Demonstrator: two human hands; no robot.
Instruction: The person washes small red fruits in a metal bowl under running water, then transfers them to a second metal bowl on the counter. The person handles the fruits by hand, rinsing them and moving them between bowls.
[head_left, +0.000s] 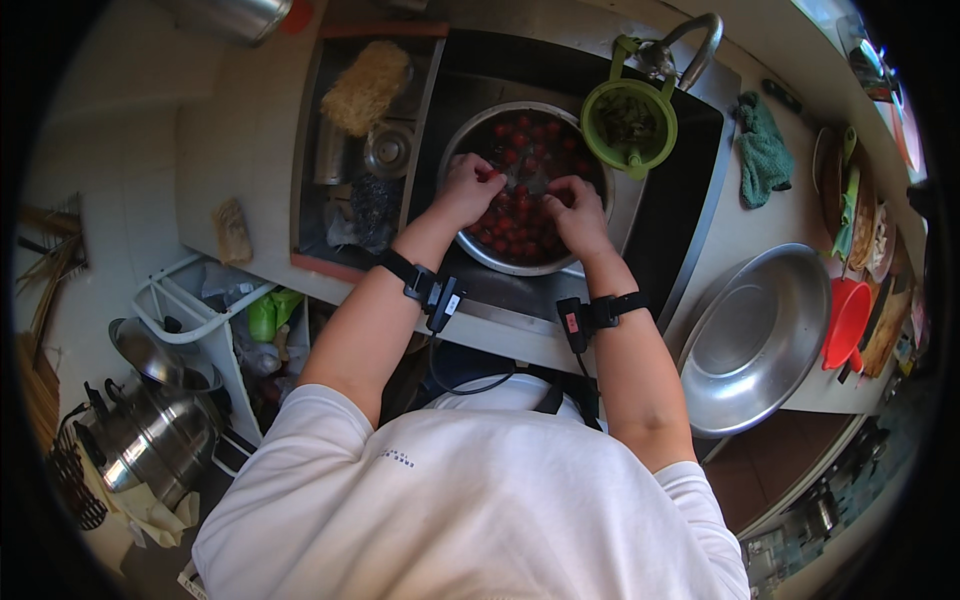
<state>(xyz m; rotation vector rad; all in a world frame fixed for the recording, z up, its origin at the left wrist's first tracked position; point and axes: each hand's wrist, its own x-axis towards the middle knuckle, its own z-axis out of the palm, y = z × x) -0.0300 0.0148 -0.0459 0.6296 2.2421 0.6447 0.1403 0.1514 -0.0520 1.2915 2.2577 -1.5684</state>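
A round metal basin (499, 264) stands in the sink (679, 195), holding water and many small red fruits (517, 232). Over the basin's left part, my left hand (472, 187) has a red fruit pinched between thumb and fingertips. My right hand (577, 214) is at the basin's right part with its fingers curled; whether something lies between its fingertips cannot be told. A green strainer basket (628, 126) with dark scraps in it hangs from the faucet (705, 52), above and to the right of the basin.
A large empty metal basin (754, 337) rests on the counter at right, beside a red plastic strainer (849, 319). Farther up lies a green cloth (763, 154). Left of the sink, a compartment holds a tan scrubbing pad (367, 86), a metal lid (388, 150) and steel wool (373, 210).
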